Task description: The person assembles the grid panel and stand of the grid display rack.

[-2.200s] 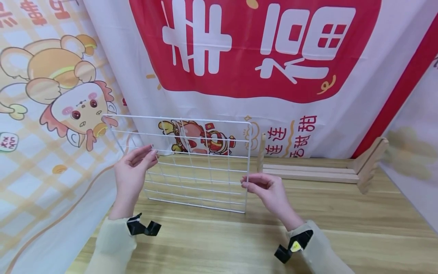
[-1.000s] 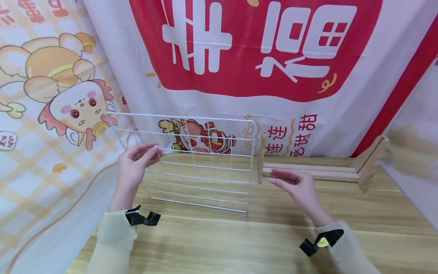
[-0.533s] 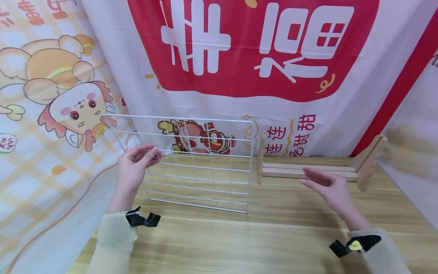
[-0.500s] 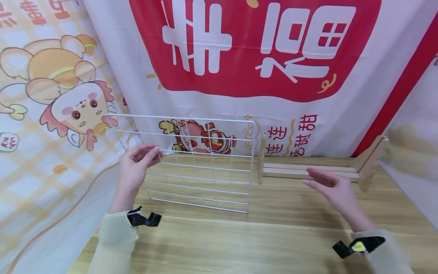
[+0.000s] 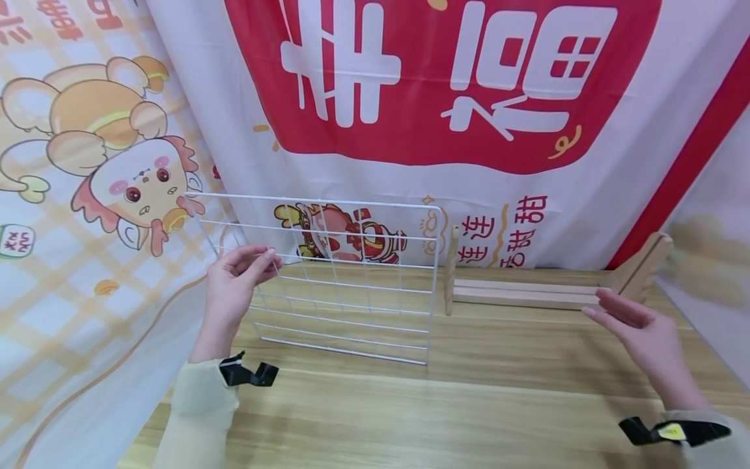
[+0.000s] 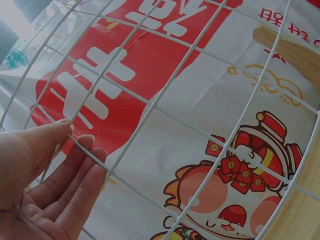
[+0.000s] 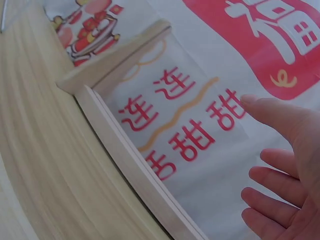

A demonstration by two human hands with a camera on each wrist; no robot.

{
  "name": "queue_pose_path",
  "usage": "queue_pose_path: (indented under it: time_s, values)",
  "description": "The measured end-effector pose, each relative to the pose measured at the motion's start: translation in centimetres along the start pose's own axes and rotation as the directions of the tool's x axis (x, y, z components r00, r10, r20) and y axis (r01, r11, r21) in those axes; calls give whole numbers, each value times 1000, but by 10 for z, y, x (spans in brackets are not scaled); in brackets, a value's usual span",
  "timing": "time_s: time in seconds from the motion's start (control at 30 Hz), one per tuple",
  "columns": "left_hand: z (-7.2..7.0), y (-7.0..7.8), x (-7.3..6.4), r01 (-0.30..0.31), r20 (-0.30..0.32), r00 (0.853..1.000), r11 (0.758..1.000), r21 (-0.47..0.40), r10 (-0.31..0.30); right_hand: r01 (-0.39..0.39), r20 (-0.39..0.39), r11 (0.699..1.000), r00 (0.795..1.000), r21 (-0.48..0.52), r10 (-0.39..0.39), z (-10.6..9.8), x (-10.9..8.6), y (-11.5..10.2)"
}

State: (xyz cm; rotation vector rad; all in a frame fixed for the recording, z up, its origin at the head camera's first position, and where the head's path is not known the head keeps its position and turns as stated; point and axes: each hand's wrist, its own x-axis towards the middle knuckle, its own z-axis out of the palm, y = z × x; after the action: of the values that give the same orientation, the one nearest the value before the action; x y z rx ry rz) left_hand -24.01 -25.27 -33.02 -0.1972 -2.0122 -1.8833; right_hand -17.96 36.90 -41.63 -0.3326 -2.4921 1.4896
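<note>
A white wire grid panel (image 5: 336, 282) stands upright on the table at centre left, its lower edge on the wood. My left hand (image 5: 234, 280) pinches one of its wires, thumb against fingertips; in the left wrist view the fingers (image 6: 82, 185) lie behind that wire. My right hand (image 5: 650, 339) holds nothing, thumb and fingers apart. It hovers in front of the right end of a light wooden stand (image 5: 527, 293), partly covering it in the head view. The stand has a long low rail (image 7: 130, 160) between two upright end pieces.
The wood-grain table (image 5: 398, 417) runs along the front. A white cloth (image 5: 363, 176) with a red printed panel hangs behind the grid and stand. A checked cloth (image 5: 105, 228) closes off the left side, and a pale one (image 5: 715, 260) the right.
My right hand has let go of the grid's right edge and moved right, past the stand's rail to its right end. My left hand keeps its pinch on the grid, which has barely shifted.
</note>
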Motion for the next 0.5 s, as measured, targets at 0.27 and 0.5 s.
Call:
queue_pose_path:
  time_s: [0.27,0.5]
  values:
    - [0,0,0,-2,1,1000,1000,-11,2,-27,-105,997,994,73,35,-24,1,18]
    - [1,1,-1,13,-14,1000,1000,12,-13,-47,-153,986,985,162,72,-39,5,28]
